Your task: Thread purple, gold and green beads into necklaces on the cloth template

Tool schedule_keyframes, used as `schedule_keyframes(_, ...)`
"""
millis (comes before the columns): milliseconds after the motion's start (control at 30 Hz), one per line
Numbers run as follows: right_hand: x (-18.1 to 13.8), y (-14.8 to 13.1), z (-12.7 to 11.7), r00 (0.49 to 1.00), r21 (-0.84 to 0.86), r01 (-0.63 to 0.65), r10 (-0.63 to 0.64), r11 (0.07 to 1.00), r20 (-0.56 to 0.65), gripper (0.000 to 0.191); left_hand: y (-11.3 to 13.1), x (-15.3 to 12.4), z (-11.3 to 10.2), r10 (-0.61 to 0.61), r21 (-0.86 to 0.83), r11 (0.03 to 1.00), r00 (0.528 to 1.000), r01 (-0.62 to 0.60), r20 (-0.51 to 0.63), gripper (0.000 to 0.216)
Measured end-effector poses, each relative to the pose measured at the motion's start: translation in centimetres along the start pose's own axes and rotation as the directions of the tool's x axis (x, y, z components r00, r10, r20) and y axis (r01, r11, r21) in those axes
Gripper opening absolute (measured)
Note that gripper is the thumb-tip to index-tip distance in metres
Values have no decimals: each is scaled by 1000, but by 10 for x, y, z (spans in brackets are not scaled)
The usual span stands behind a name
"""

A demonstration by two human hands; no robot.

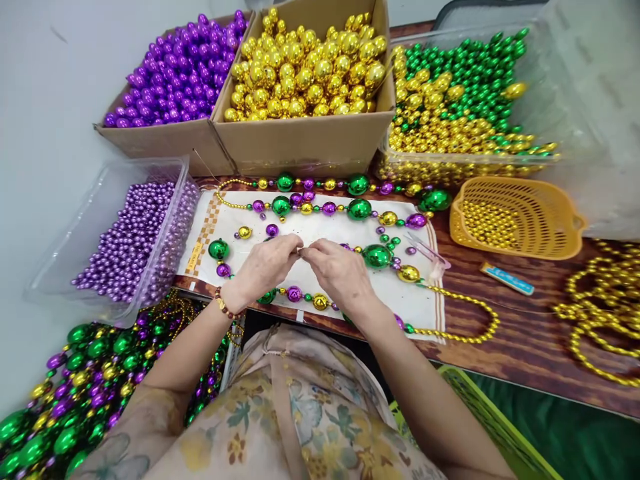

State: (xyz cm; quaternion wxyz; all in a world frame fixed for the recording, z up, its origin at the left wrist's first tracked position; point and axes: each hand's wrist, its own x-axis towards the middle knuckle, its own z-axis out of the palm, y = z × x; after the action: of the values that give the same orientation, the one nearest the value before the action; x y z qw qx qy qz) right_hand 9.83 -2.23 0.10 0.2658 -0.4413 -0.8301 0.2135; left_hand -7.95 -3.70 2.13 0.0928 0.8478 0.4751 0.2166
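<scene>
My left hand (263, 267) and my right hand (340, 270) meet fingertip to fingertip over a white cloth (310, 230) on the table. Both pinch something very small between thumb and forefinger; I cannot make out what it is. Strings of green, purple and gold beads (350, 208) lie across the cloth around my hands. A large green bead (377, 255) sits just right of my right hand. Loose gold (245, 232) and purple (271, 230) beads lie above my left hand. A beaded bracelet (223, 307) circles my left wrist.
Cardboard boxes of purple balls (180, 70) and gold balls (305, 63) stand at the back. Beside them are a clear bin of green and gold beads (455, 100), a clear tub of small purple beads (130, 233), a yellow basket (515, 217) and finished necklaces (75, 393).
</scene>
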Motion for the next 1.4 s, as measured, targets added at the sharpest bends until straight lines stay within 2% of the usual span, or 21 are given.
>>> schedule_keyframes(33,-1,5,5,1000,-20,-17,18,1000,18,23,-5,-6,0,-11,1,1000,999,11,-41,13)
schedule_keyframes(100,-7,18,11,997,-12,-82,82,997,-9,21,-21,-19,-2,-102,25,994,971,110,-215,18)
schedule_keyframes(167,-17,34,12,979,96,-170,180,981,-96,19,-38,-30,-2,-265,24,955,885,296,-383,20)
schedule_keyframes(200,-22,41,12,962,191,-208,236,959,-138,19,-46,-35,-1,-339,17,925,848,378,-406,21)
schedule_keyframes(267,-32,52,9,917,406,-260,355,876,-181,18,-57,-41,6,-437,40,880,839,473,-325,27)
schedule_keyframes(333,-40,57,6,863,576,-295,471,763,-182,17,-60,-42,17,-497,84,853,851,515,-172,37)
schedule_keyframes(433,-48,56,2,792,711,-321,589,625,-160,14,-56,-39,33,-592,82,803,806,591,-13,46)
schedule_keyframes(533,-52,53,1,766,787,-305,629,537,-132,14,-55,-39,42,-638,28,770,768,638,49,46)
schedule_keyframes(667,-53,54,3,756,852,-244,641,462,-131,14,-63,-44,46,-652,-140,747,757,649,31,40)
schedule_keyframes(800,-52,59,-4,714,899,-151,674,411,-188,10,-67,-48,41,-707,-423,649,706,632,-29,48)
schedule_keyframes(867,-51,61,-10,710,918,-108,676,381,-197,9,-64,-47,36,-737,-621,538,676,571,-17,52)
schedule_keyframes(933,-51,62,-17,719,926,-76,663,370,-207,8,-59,-45,32,-753,-800,365,656,477,48,50)
schedule_keyframes(1000,-51,61,-21,725,925,-48,650,378,-228,7,-52,-41,29,-746,-904,175,652,391,137,46)
schedule_keyframes(1133,-55,58,-21,711,926,-11,654,376,-257,8,-42,-36,25,-706,-946,-91,651,310,281,36)
schedule_keyframes(1233,-61,61,-18,682,929,1,679,370,-271,9,-41,-33,22,-674,-921,-264,627,287,389,34)
schedule_keyframes(1300,-67,65,-18,658,928,18,695,371,-291,9,-40,-31,20,-669,-906,-330,611,267,424,35)
schedule_keyframes(1400,-76,72,-20,623,926,45,714,375,-319,9,-38,-28,17,-675,-904,-344,602,255,427,33)
